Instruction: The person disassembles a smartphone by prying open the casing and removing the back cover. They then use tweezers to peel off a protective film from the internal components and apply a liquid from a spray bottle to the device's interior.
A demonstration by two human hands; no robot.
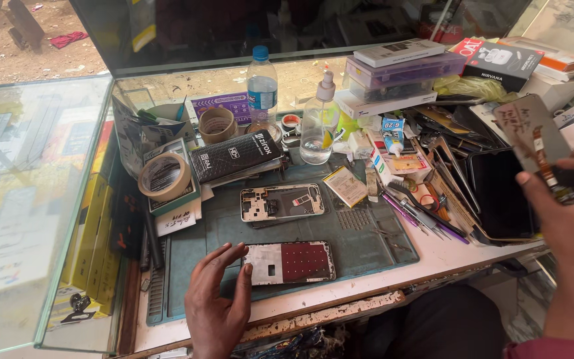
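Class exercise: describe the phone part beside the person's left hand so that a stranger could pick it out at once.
Start at the blue-green work mat covering the bench. At its near edge, touching the left hand, lies a flat phone panel. Unlike the grey phone frame farther back, half of it is dark red.

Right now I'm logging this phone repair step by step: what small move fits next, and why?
Probably bring the right hand and its screen panel down over the frame on the mat. The panel is held up off the bench with its back facing the camera, while the left hand touches the frame's left end, seemingly steadying it.
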